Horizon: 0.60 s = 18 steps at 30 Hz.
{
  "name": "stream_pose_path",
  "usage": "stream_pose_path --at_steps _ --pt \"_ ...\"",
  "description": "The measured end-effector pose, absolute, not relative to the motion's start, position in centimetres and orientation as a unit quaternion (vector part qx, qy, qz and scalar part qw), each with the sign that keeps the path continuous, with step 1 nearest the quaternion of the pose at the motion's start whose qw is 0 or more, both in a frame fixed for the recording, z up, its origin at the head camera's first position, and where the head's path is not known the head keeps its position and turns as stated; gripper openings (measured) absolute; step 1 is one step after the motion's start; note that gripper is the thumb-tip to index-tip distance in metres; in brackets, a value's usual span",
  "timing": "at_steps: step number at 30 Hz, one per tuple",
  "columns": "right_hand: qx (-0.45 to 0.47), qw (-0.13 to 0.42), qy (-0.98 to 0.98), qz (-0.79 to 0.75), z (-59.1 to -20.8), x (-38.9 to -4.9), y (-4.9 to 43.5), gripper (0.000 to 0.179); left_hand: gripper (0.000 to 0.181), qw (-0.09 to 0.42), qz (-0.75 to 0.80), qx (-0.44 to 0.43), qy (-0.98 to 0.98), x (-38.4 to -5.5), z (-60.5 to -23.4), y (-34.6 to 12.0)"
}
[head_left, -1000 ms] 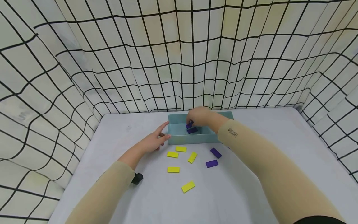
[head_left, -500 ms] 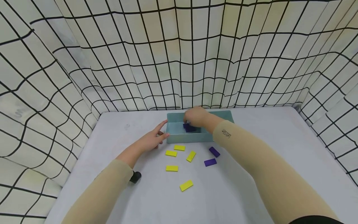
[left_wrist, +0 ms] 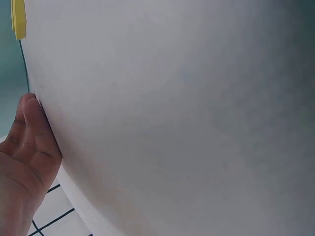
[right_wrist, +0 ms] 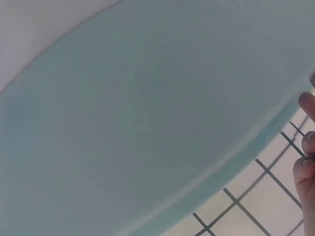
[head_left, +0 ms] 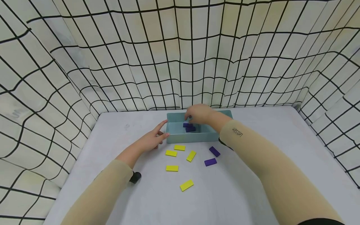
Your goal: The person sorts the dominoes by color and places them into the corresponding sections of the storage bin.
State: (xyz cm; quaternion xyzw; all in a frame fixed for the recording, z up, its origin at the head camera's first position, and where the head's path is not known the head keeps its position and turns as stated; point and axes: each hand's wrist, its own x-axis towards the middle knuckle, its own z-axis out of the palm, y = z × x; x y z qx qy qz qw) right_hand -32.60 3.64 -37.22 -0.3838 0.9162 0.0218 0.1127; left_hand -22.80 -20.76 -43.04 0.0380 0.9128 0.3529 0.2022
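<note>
The pale teal tray lies toward the back of the table. Beside its left end is my left hand, index finger and thumb extended to touch the end wall and front corner. Inside the tray rest two purple blocks, one purple block just behind another purple block. Over them, my right hand has its fingers loosely bent and holds nothing visible. In the right wrist view, the fingertips stand apart above the tray wall.
Several yellow blocks lie in front of the tray. Two more purple blocks lie to their right, one angled purple block and one flatter purple block. Black netting over white walls encloses the white table.
The right hand has let go of a purple block in the tray and lifted slightly off it. The left hand keeps its place at the tray's end. The head view has shifted slightly.
</note>
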Motion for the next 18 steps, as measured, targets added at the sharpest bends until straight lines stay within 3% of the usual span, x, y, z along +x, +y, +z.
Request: stream_pose_path --at_steps 18 --pt "-0.371 0.085 0.919 -0.100 -35.2 -28.7 8.3 0.030 0.073 0.206 0.347 0.038 0.914 -22.7 -42.7 -20.6"
